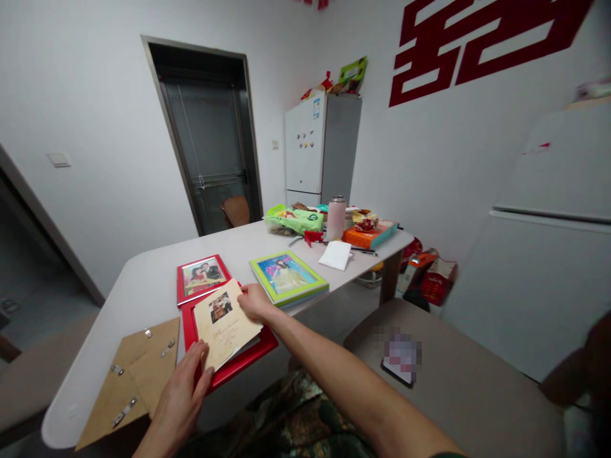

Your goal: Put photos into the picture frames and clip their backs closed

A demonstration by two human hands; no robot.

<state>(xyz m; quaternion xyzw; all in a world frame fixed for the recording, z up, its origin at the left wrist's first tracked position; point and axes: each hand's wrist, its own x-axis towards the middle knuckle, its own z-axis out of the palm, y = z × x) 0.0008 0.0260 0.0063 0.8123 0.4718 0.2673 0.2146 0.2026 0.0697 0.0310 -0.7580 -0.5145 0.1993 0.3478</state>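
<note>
A cream card with a small photo [225,323] lies on top of an open red picture frame [245,359] near the table's front edge. My left hand [184,388] grips the card's near corner together with the frame's edge. My right hand [255,300] pinches the card's far right edge. A brown frame backing board with metal clips [136,375] lies to the left of my left hand. Behind them sit a second red frame with a picture [202,278] and a green frame with a picture [287,277].
The white table [147,286] carries snack bags [294,219], a pink bottle [336,218], a white napkin [336,255] and an orange box [370,234] at its far end. A grey bench with a phone [401,357] stands right. A fridge [317,149] stands behind.
</note>
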